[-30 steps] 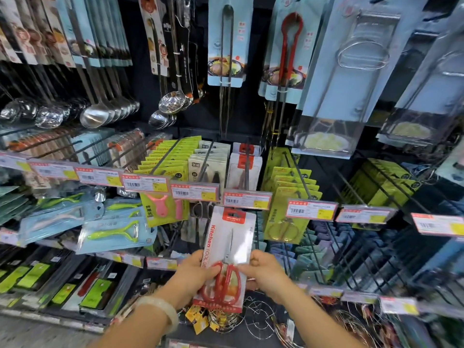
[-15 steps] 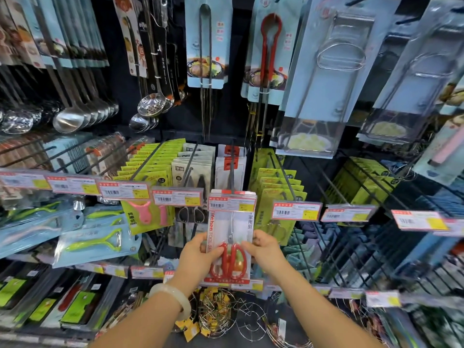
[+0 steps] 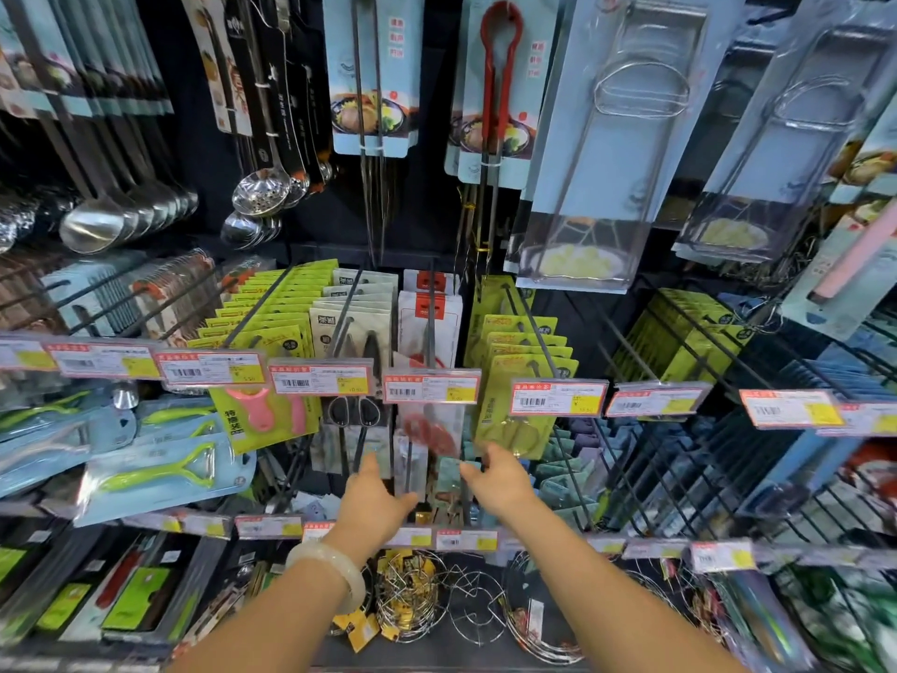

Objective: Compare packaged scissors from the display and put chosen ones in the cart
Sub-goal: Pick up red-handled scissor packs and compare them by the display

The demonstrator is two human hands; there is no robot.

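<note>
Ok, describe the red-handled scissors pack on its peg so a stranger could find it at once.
Start at the row of red-and-yellow price tags across the middle of the display. The white card pack with red-handled scissors hangs behind the centre tag, just above both hands. Its left neighbour holds black-handled scissors, its right neighbour is a yellow-green card; only this one shows red handles.

red scissors pack [image 3: 429, 437]: motion-blurred at centre, top hidden behind price tag [image 3: 432, 388] | left hand [image 3: 373, 502]: fingers blurred, grip unclear | right hand [image 3: 500, 480]: fingers blurred | tag print: too small to read | ladles [image 3: 97, 225]: handles cut by upper left edge
</note>
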